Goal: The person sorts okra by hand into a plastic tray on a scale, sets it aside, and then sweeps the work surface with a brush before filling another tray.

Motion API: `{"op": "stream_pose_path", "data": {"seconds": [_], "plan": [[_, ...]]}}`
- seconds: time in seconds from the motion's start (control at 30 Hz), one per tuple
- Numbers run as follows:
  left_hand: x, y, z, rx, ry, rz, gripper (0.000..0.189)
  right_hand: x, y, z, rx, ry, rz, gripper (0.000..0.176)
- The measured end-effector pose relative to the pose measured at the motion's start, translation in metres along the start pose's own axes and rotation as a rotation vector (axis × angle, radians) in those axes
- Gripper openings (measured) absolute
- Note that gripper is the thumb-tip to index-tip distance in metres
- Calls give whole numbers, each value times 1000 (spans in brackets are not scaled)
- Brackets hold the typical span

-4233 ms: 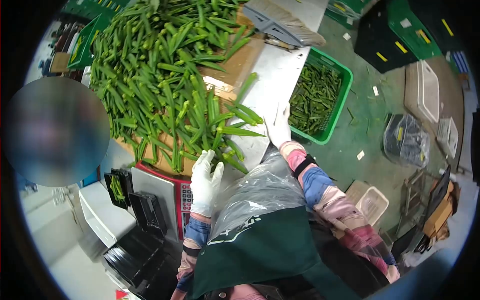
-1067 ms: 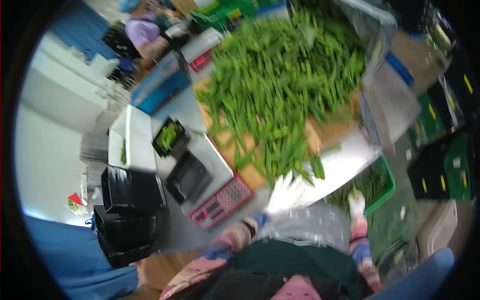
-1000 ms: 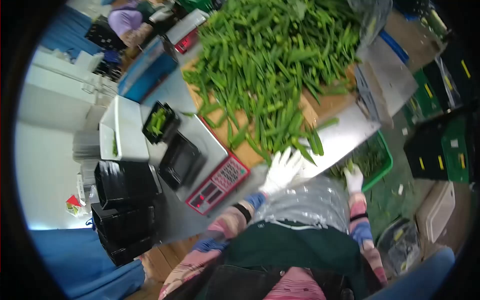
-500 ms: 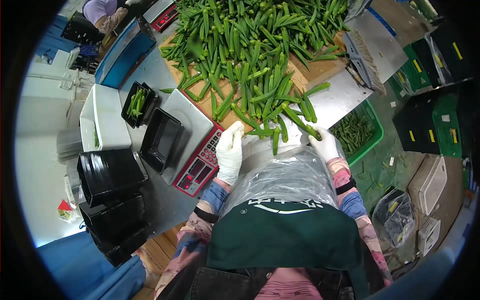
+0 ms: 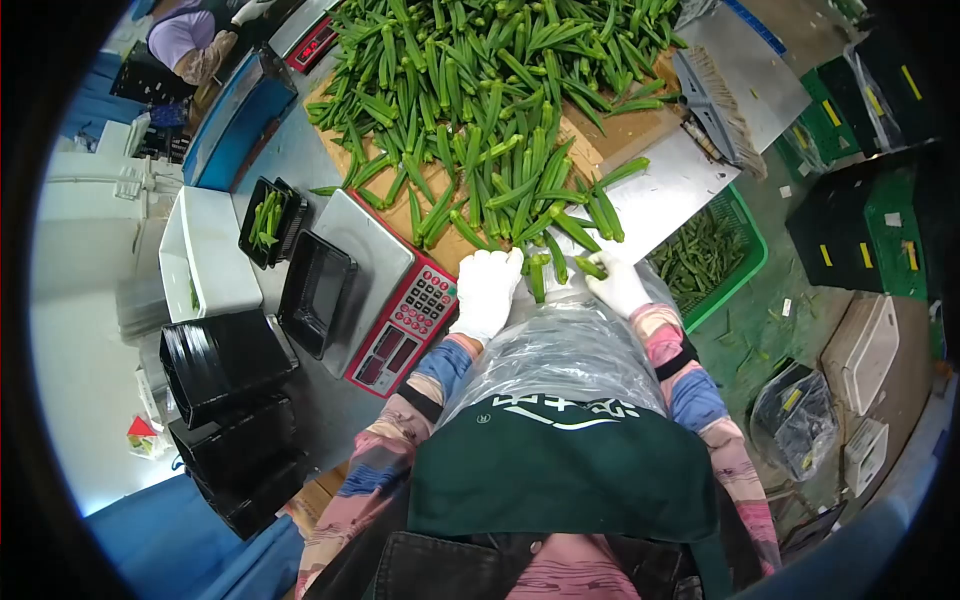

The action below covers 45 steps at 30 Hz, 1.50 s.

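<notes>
A large heap of green okra [image 5: 500, 120] lies on cardboard and a metal table. My left hand [image 5: 488, 292], in a white glove, is at the heap's near edge, its fingertips beside the lowest pods; what they hold, if anything, is hidden. My right hand [image 5: 618, 284], also gloved, pinches the end of one okra pod [image 5: 592, 267]. Between the hands a short pod [image 5: 538, 277] points toward me. Left of my left hand is a red-edged scale [image 5: 405, 325] with an empty black tray [image 5: 318, 293] on its plate.
Another black tray [image 5: 266, 222] holds a few pods. A white bin [image 5: 208, 250] and stacked black trays [image 5: 228, 365] stand at the left. A brush [image 5: 712, 110] lies right of the heap. A green basket [image 5: 755, 252] of okra is below the table. A co-worker [image 5: 190, 42] is at upper left.
Both hands have moved closer together, my left hand to the right and my right hand to the left. The long pod at my right hand is no longer there; a shorter one shows. The view has shifted slightly.
</notes>
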<state>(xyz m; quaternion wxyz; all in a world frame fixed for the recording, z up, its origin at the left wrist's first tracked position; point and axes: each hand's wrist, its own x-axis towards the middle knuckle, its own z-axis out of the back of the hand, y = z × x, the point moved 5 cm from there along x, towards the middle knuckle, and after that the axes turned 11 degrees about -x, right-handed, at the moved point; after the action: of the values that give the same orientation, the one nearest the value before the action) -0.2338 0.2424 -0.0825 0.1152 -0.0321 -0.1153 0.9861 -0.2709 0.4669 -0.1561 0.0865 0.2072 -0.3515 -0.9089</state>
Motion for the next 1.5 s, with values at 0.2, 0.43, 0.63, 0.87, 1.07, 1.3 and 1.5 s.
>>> {"op": "stream_pose_path", "data": {"seconds": [0.2, 0.43, 0.63, 0.87, 1.07, 1.3, 1.5], "plan": [[-14, 13, 4, -389, -49, 160, 37, 13, 35, -29, -398, -12, -40, 49], [-23, 46, -21, -1090, -70, 466, 27, 5, 31, -4, -339, 61, -142, 41], [-24, 18, -5, -2239, 123, 627, 33, -15, -10, 42, -190, 42, -155, 43], [-18, 13, 11, -2399, 96, 608, 41, -60, -85, 144, -291, -514, -389, 34], [-10, -1, 4, -2467, 190, 546, 44, -24, -53, 87, 88, -327, -180, 40], [-8, -13, 18, -2387, 185, 677, 45, -1, 16, 27, 116, -142, -29, 31], [-15, -3, -16, -1333, 186, 549, 37, 19, 41, 14, -302, -320, 18, 45]]}}
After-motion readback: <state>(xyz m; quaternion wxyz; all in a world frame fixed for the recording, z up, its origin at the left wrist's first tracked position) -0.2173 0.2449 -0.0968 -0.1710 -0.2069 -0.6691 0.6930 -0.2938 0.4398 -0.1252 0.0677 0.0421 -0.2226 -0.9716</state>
